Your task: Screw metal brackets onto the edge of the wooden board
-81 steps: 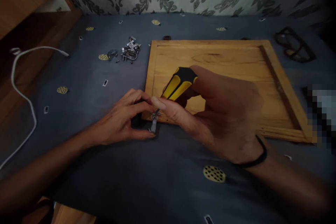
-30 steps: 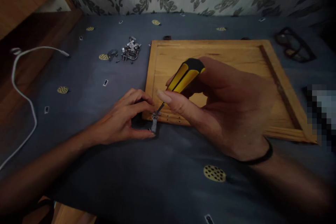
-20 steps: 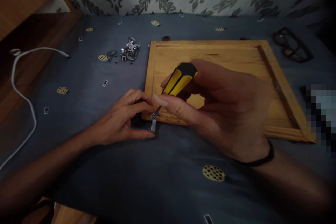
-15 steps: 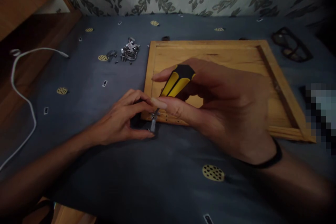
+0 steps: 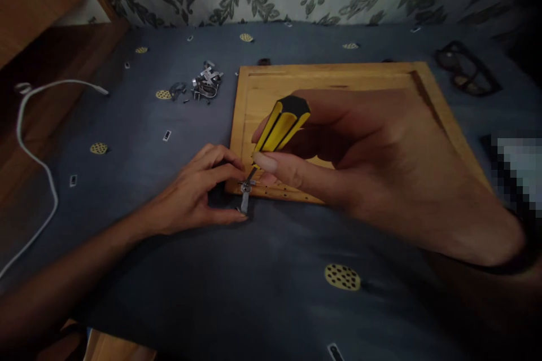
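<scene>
My right hand [image 5: 359, 163] grips a yellow-and-black screwdriver [image 5: 282, 127] by its handle, thumb on the near side. Its shaft slants down to a small metal hinge [image 5: 245, 190] at the near left corner of a framed wooden panel [image 5: 288, 70]. With thumb and fingers, my left hand [image 5: 203, 189] pinches the hinge, part of which sticks out past the panel's near edge. A row of small dark holes runs along that edge. Whether the tip sits in a screw head is too small to tell.
A pile of metal hardware [image 5: 207, 82] lies beyond my left hand on the blue patterned cloth [image 5: 237, 293]. A white cable [image 5: 31, 149] curves along the left. Black-framed glasses [image 5: 468, 67] rest at the far right, above a blurred-out dark-edged object [image 5: 519, 169].
My right hand has turned about the screwdriver, its wrist swinging out to the right, and the handle has rotated. My left hand stays at the hinge.
</scene>
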Demonstrator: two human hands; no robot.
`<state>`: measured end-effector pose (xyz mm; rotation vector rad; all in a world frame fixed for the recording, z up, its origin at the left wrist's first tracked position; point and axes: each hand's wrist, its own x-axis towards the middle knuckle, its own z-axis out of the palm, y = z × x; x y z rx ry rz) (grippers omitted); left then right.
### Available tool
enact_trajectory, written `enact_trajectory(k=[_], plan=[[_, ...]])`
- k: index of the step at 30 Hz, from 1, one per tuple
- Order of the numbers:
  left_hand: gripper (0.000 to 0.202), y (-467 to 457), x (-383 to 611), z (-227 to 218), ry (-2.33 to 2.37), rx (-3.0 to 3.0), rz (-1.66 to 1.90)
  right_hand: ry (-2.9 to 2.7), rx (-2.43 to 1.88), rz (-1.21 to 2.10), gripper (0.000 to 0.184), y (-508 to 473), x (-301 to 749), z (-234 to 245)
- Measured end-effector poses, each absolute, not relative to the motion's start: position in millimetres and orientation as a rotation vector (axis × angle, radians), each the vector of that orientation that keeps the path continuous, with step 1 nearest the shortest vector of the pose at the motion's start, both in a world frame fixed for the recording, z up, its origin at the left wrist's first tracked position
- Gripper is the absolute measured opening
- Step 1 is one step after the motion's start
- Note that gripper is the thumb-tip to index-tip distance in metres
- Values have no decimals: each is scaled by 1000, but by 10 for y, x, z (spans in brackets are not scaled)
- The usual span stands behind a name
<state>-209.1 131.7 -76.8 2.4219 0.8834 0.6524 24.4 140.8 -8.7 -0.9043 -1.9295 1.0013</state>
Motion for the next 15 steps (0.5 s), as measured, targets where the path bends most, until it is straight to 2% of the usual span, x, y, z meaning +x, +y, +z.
enact_trajectory(k=[10,15], plan=[[40,1309,-2091,-764,879,2454,661,-1972,-948,646,43,1363,139,-185],[39,1308,-2088,-766,859,2459,691,-1896,-931,835,26,1352,143,-180]])
